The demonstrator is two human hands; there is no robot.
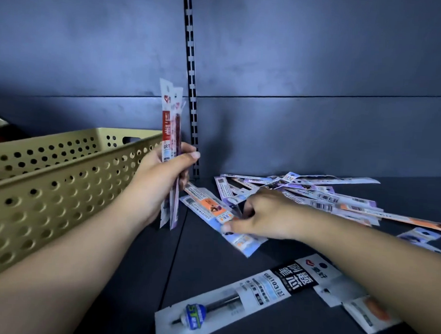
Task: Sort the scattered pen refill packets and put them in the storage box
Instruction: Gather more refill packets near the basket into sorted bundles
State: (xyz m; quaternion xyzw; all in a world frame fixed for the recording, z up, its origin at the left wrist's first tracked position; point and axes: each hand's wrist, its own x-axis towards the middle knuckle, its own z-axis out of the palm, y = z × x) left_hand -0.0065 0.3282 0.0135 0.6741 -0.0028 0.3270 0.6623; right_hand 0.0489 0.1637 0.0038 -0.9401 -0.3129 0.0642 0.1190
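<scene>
Fingers [187,153] of left hand [161,179] curled round an upright bundle of red-label refill packets [171,130] beside the perforated storage box [64,176], probably collecting matches, right hand [265,213] pinching an orange-label packet [208,206] off the shelf [211,266] pile.

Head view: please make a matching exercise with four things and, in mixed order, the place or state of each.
1. left hand
2. right hand
3. storage box
4. black-label packet

a. lies alone, nearest the camera
b. holds upright packets
c. stands at the left
d. pinches a packet on the shelf

Pairs: 1-b, 2-d, 3-c, 4-a
</scene>
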